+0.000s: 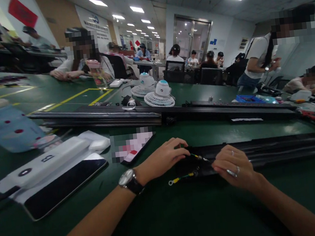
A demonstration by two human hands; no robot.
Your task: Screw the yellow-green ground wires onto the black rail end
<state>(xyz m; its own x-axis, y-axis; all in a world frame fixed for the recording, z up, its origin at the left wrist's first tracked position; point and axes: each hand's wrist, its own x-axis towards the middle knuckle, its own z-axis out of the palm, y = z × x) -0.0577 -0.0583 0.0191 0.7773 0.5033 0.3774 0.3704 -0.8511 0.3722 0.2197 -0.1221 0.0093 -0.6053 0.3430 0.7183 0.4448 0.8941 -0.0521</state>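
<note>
My left hand [170, 155], with a watch on its wrist, reaches over the left end of a long black panel [284, 149]. Its fingertips are closed on a short green-yellow wire [195, 156]. From the right, my right hand [234, 167], with rings on its fingers, is closed in front of the wire. A thin, shiny tip points left out of its fingers toward the wire's end; the rest of that thing is hidden. Below, a second green-yellow wire [184, 176] ends in a ring terminal [171, 183] lying off the panel's edge.
A phone [66, 185] and a white box-shaped device [46, 159] lie left, beside a blue cup-like container [9, 128]. Another phone [134, 146] is behind my left hand. Long dark strips [104, 118] and white fans [159, 95] stand farther back. Several people sit around.
</note>
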